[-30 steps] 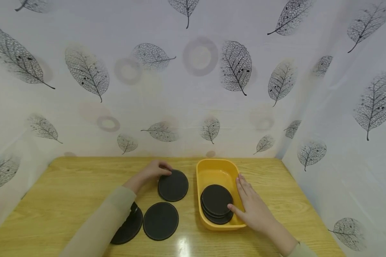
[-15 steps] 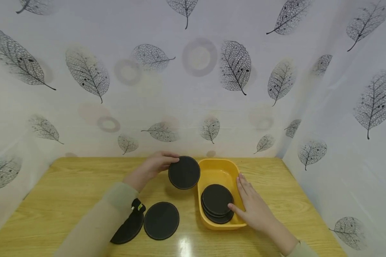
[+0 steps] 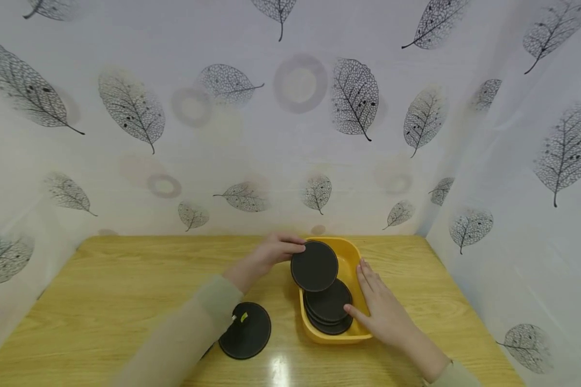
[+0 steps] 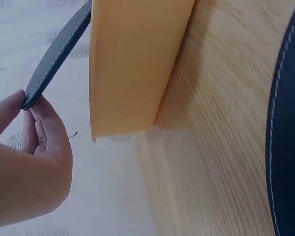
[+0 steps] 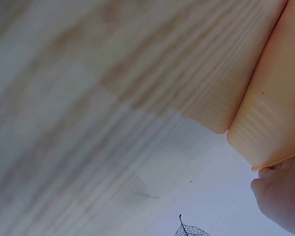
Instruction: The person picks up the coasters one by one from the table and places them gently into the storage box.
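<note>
While left grip (image 3: pixel 273 251) pinches black disc (image 3: pixel 314 266) over left rim of yellow bin (image 3: pixel 347 258), right grip (image 3: pixel 384 310) lies spread along its right rim. Transfer step, seemingly; next calls for lowering disc onto stack (image 3: pixel 330 302) inside.

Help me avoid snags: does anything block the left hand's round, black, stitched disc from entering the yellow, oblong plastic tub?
Nothing visible: the disc appears to overhang the tub. Stacked black round discs occupy its near part; the right hand touches its right rim.
</note>
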The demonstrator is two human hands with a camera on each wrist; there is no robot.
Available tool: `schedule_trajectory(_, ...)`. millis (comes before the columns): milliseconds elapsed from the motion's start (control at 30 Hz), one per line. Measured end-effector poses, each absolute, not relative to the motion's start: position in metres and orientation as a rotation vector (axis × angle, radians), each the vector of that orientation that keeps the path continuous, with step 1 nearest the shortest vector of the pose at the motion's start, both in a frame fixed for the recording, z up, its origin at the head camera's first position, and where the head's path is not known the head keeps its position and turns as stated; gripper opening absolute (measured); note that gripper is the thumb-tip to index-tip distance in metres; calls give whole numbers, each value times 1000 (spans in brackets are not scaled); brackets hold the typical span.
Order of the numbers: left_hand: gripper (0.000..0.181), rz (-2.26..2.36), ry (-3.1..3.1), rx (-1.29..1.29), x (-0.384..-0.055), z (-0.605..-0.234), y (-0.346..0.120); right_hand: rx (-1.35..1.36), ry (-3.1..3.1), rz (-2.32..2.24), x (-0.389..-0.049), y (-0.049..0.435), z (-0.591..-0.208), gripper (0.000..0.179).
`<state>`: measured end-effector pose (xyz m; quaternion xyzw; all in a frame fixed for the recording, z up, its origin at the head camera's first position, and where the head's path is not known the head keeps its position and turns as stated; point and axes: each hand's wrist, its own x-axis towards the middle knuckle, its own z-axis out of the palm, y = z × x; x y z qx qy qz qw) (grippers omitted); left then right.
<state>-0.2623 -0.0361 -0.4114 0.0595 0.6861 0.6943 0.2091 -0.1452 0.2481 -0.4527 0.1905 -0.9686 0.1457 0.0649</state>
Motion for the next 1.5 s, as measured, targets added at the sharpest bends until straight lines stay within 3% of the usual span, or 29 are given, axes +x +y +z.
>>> schedule_trajectory(333,21,1725,2205,272,-253,-423,1,573,-2937,448,-146,249,-452,92)
schedule_trajectory(700,12,1308,2624,601,-250,-425,5,586,-2922,434,-146,250,-452,91)
schedule_trajectory(900,11,1095,2755,632,-247,-420,5,582,-2933,446,-147,252,-454,92)
schedule_trajectory(1500,21,1519,2412,598,-232,-423,-51,573,-2922,446,-145,250,-456,92)
